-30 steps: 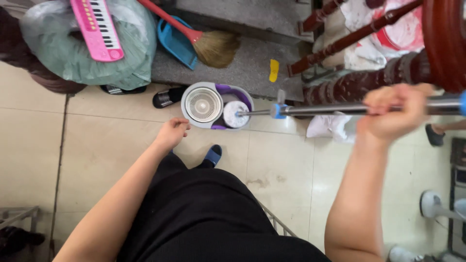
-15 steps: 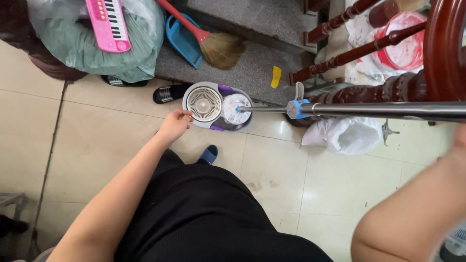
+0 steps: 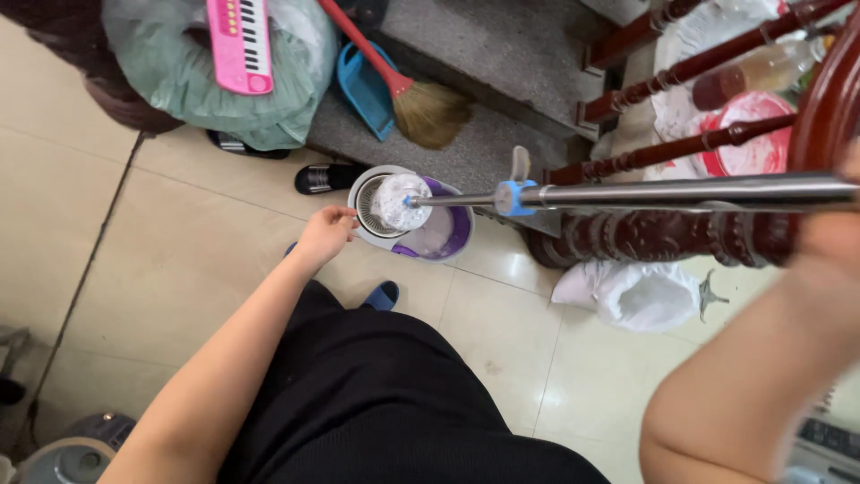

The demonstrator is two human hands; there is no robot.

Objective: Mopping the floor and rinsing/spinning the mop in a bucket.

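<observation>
On the floor, left hand [image 3: 324, 235] — loosely curled — has reached the spin bucket [image 3: 412, 218] rim; right hand's [image 3: 833, 229] grip on the mop pole [image 3: 663, 191] can't be told.

A spin mop [image 3: 627, 193] with a long silver metal handle and a blue collar stretches across the view from the right edge, its round white mop head [image 3: 400, 201] sitting in the spinner basket of a purple and white mop bucket [image 3: 428, 235]. The bucket stands upright on pale floor tiles beside a grey step.
</observation>
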